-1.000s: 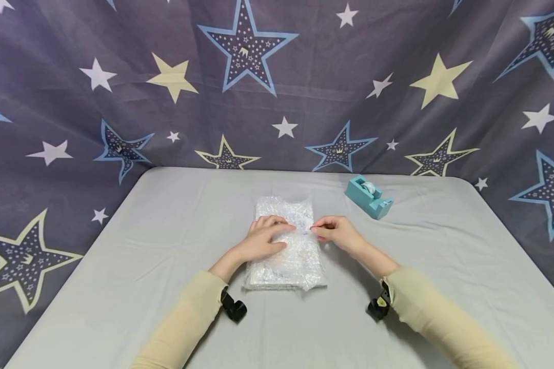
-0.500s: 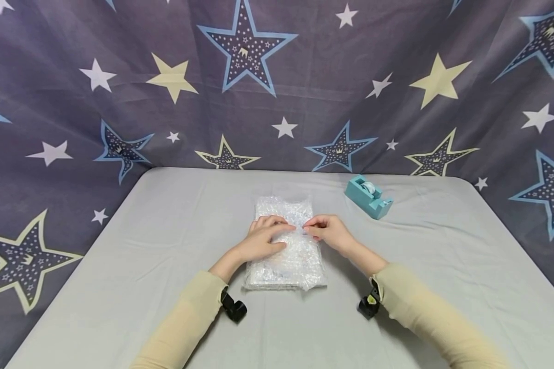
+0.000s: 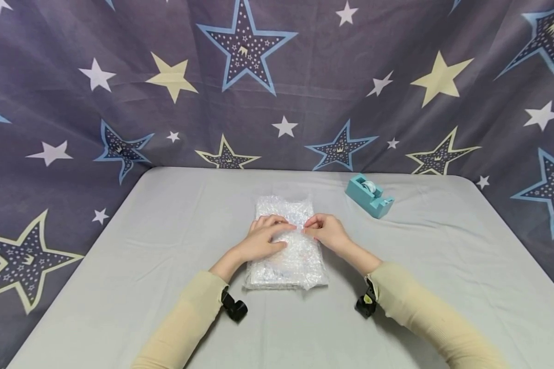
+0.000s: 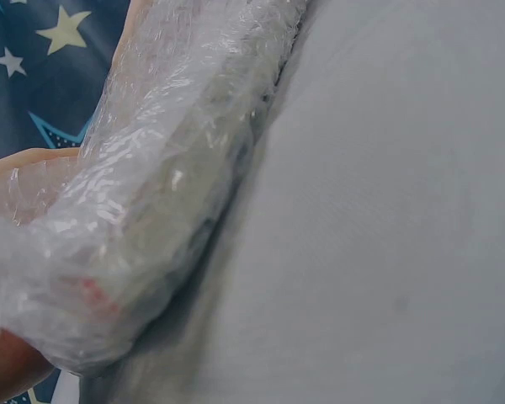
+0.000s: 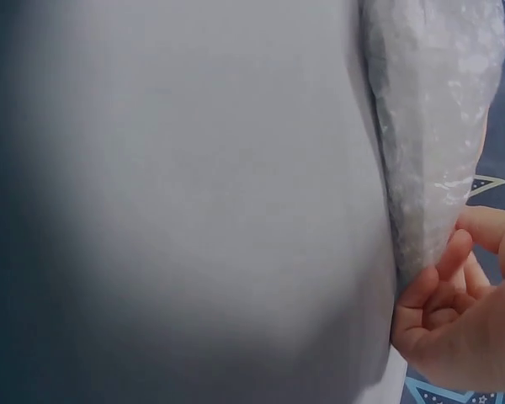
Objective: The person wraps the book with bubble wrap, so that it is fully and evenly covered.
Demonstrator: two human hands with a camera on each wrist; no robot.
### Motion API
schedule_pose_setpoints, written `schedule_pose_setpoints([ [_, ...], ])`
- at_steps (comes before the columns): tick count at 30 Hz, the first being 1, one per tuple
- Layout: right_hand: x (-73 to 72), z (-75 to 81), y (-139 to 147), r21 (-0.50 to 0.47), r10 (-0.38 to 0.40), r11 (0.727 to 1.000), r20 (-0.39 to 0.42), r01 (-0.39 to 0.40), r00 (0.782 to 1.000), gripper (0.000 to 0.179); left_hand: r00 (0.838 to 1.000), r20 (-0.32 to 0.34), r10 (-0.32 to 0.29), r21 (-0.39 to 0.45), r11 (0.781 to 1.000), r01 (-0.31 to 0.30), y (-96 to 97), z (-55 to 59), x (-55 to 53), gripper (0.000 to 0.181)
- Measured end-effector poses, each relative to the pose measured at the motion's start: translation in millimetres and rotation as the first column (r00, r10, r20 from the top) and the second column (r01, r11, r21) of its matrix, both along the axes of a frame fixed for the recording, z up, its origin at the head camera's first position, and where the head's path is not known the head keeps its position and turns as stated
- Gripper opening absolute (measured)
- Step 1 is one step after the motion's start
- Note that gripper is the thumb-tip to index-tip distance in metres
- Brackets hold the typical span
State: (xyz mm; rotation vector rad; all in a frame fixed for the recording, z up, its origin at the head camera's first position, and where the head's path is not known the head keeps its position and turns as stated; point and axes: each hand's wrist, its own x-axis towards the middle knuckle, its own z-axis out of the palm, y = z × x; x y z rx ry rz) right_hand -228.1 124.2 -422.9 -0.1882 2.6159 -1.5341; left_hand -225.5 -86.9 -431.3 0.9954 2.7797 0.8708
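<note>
A flat, rectangular package in clear bubble wrap lies on the table, its long sides running away from me. My left hand rests across its left half, fingers spread and fairly straight. At the right half, my right hand has thumb and index finger pinched together at the wrap's surface, apparently on a small piece of clear tape, too small to see well. The right wrist view shows that hand with its other fingers curled beside the package's edge. What the wrap contains is blurred.
A teal tape dispenser with a roll of clear tape stands behind and to the right of the package. Grey cloth covers the table. A dark curtain with stars hangs behind the table and along its sides.
My right hand has moved left over the package, bringing its pinched fingertips close to the left index finger. The left hand, package and dispenser stay where they were.
</note>
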Motion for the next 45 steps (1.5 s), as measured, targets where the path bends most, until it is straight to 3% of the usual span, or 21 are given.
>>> schedule_pose_setpoints([
  [17, 1.3, 3.7, -1.1, 0.187, -0.058, 0.981, 0.003, 0.057, 0.998, 0.021, 1.0, 0.001, -0.004, -0.002, 1.0, 0.004, -0.1, 0.2, 0.3, 0.046],
  [24, -0.5, 1.7, 1.2, 0.169, -0.058, 0.984, 0.023, 0.053, 0.998, 0.022, 0.999, -0.034, -0.032, -0.089, 0.996, 0.028, 1.2, 2.1, -0.6, 0.049],
  [32, -1.1, 1.7, 3.3, 0.123, -0.043, 0.992, 0.043, 0.038, 0.998, 0.025, 0.999, -0.023, -0.046, -0.162, 0.986, 0.041, 4.1, 8.2, 0.1, 0.046],
  [45, -3.9, 1.8, 7.9, 0.083, -0.056, 0.995, 0.11, 0.047, 0.992, 0.014, 0.999, -0.018, -0.047, -0.184, 0.982, 0.042, 5.1, 8.4, 0.6, 0.045],
])
